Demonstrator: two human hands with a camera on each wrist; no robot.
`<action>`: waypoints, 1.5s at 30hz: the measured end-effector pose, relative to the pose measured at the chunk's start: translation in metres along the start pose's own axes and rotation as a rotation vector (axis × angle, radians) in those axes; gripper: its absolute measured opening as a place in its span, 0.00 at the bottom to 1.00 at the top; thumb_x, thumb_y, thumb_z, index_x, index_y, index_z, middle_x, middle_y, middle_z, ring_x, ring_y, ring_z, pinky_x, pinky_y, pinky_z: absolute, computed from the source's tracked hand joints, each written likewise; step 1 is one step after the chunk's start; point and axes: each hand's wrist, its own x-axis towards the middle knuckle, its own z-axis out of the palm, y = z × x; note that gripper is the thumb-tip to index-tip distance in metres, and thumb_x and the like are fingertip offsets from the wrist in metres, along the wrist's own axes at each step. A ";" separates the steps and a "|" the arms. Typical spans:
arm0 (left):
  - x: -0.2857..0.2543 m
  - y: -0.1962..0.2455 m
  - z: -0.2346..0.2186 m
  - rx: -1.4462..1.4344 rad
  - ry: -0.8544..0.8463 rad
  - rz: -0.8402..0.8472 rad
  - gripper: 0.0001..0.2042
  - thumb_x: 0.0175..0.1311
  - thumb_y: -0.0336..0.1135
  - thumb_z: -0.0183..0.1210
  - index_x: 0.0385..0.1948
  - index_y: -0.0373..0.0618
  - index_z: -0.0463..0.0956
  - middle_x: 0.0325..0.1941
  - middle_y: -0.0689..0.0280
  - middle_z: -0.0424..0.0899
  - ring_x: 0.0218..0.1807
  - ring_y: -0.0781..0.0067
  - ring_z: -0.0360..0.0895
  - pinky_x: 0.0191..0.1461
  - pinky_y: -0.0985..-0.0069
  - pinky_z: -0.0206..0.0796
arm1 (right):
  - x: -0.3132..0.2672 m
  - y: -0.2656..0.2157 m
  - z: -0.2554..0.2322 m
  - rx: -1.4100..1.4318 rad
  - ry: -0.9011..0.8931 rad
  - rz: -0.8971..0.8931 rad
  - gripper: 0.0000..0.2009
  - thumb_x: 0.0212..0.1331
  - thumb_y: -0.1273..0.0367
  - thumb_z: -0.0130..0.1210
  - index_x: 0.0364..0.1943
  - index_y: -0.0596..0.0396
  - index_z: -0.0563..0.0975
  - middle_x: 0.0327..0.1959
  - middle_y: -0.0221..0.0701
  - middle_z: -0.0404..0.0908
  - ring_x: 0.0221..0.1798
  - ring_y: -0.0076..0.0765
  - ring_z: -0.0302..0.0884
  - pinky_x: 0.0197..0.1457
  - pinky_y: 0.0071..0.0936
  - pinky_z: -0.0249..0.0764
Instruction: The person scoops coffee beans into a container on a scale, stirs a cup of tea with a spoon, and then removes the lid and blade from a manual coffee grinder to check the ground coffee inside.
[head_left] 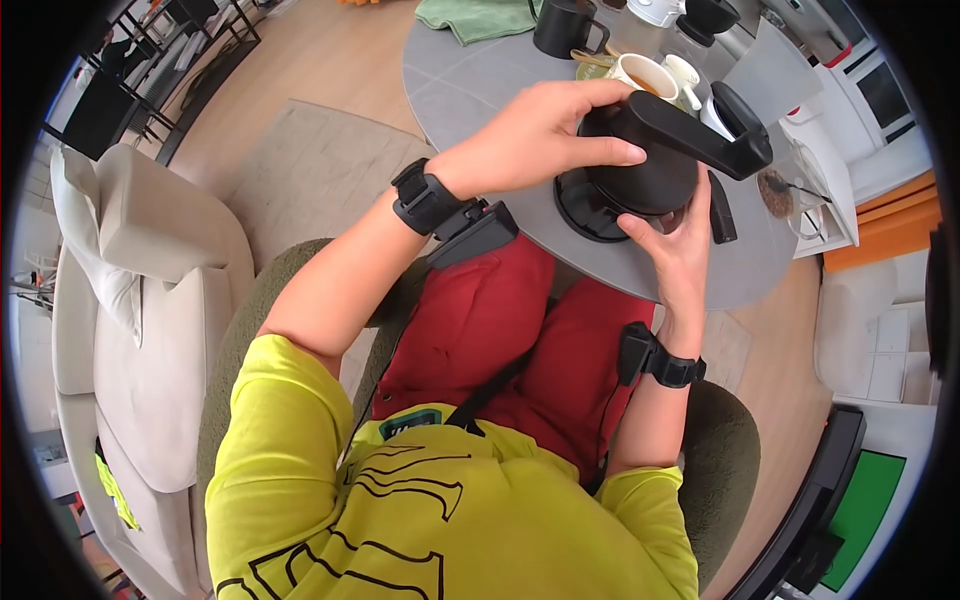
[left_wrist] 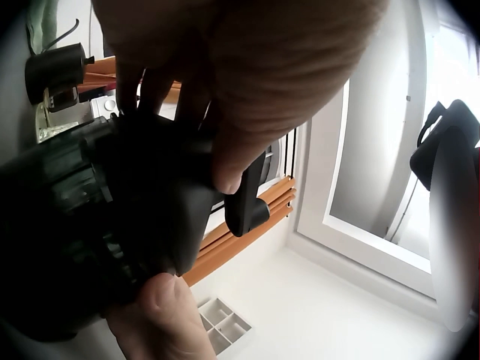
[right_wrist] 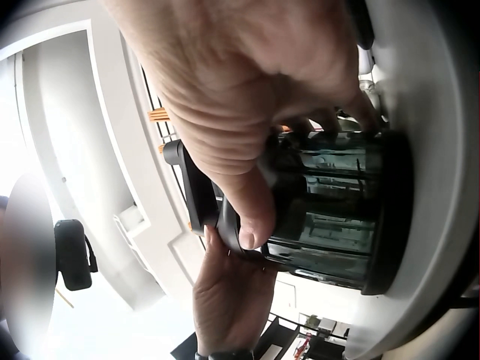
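A black hand-crank grinder (head_left: 630, 185) with a dark see-through body (right_wrist: 337, 210) stands near the edge of the round grey table (head_left: 470, 110). My left hand (head_left: 545, 135) grips its upper part from the left, thumb across the front and fingers reaching behind. My right hand (head_left: 675, 250) holds the lower right side, its thumb on the front near the base. The crank arm (head_left: 690, 138) points right and ends in a knob. In the left wrist view the right thumb (left_wrist: 165, 300) presses low on the grinder. The fingers behind it are partly hidden.
Behind the grinder stand a cream cup (head_left: 643, 75) of brown liquid, a black mug (head_left: 565, 28) and a green cloth (head_left: 480, 18). A slim black object (head_left: 721, 210) lies to the right, near a glass vessel (head_left: 778, 195) with brown contents.
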 end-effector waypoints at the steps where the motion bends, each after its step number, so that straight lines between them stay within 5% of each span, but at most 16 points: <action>1: 0.000 -0.002 -0.001 -0.055 -0.007 0.004 0.24 0.59 0.34 0.64 0.57 0.38 0.71 0.55 0.63 0.77 0.59 0.74 0.69 0.64 0.75 0.59 | 0.000 0.000 0.000 0.001 0.000 0.001 0.50 0.39 0.73 0.72 0.68 0.60 0.52 0.64 0.42 0.62 0.64 0.41 0.64 0.66 0.37 0.65; 21: 0.008 -0.009 -0.012 -0.165 -0.204 -0.062 0.26 0.63 0.32 0.59 0.63 0.42 0.64 0.62 0.66 0.71 0.63 0.74 0.65 0.68 0.74 0.56 | 0.001 -0.004 0.001 -0.013 -0.046 -0.035 0.45 0.41 0.72 0.71 0.66 0.58 0.55 0.61 0.41 0.65 0.63 0.41 0.65 0.66 0.37 0.63; 24: 0.004 -0.012 -0.005 -0.147 -0.181 -0.059 0.27 0.62 0.33 0.60 0.63 0.42 0.63 0.61 0.65 0.71 0.64 0.73 0.64 0.69 0.73 0.54 | 0.000 -0.004 0.002 0.017 -0.051 -0.032 0.45 0.42 0.73 0.71 0.66 0.58 0.55 0.61 0.41 0.66 0.63 0.40 0.65 0.66 0.37 0.63; 26: 0.002 -0.014 0.004 -0.062 -0.084 0.103 0.29 0.58 0.44 0.65 0.59 0.42 0.66 0.55 0.61 0.72 0.56 0.70 0.67 0.58 0.74 0.62 | 0.000 -0.002 0.001 0.025 -0.053 -0.034 0.45 0.42 0.73 0.71 0.66 0.58 0.55 0.61 0.40 0.66 0.63 0.40 0.65 0.66 0.36 0.63; 30: -0.002 -0.015 0.025 -0.069 0.068 0.087 0.30 0.56 0.41 0.65 0.59 0.40 0.66 0.57 0.58 0.69 0.58 0.65 0.67 0.62 0.70 0.61 | 0.000 -0.004 -0.001 -0.015 -0.069 -0.035 0.45 0.42 0.75 0.70 0.66 0.57 0.55 0.60 0.39 0.67 0.63 0.38 0.66 0.64 0.34 0.65; 37: 0.000 -0.015 0.025 -0.051 0.039 -0.013 0.31 0.55 0.39 0.65 0.60 0.41 0.64 0.59 0.57 0.68 0.61 0.62 0.68 0.62 0.68 0.63 | 0.000 -0.006 -0.006 -0.067 -0.059 0.003 0.47 0.41 0.74 0.71 0.67 0.56 0.54 0.60 0.37 0.68 0.64 0.37 0.65 0.65 0.35 0.64; 42: 0.001 -0.016 0.024 -0.130 0.012 -0.027 0.31 0.57 0.40 0.65 0.61 0.41 0.63 0.58 0.57 0.68 0.60 0.64 0.68 0.62 0.69 0.64 | 0.006 -0.043 -0.023 0.013 0.058 -0.189 0.37 0.55 0.73 0.61 0.68 0.56 0.55 0.66 0.38 0.63 0.67 0.37 0.62 0.70 0.36 0.58; 43: 0.001 -0.017 0.023 -0.145 0.001 -0.046 0.31 0.57 0.40 0.65 0.61 0.42 0.63 0.58 0.57 0.68 0.60 0.64 0.68 0.62 0.69 0.63 | 0.006 -0.057 -0.023 -0.024 0.098 -0.211 0.27 0.62 0.73 0.53 0.66 0.57 0.61 0.65 0.38 0.67 0.67 0.34 0.63 0.68 0.33 0.59; 45: 0.002 -0.017 0.022 -0.160 -0.016 -0.056 0.31 0.57 0.40 0.65 0.61 0.42 0.63 0.58 0.58 0.68 0.60 0.65 0.68 0.62 0.70 0.63 | 0.011 -0.066 -0.031 -0.058 0.084 -0.206 0.24 0.64 0.71 0.52 0.65 0.56 0.64 0.62 0.36 0.70 0.65 0.32 0.65 0.67 0.30 0.59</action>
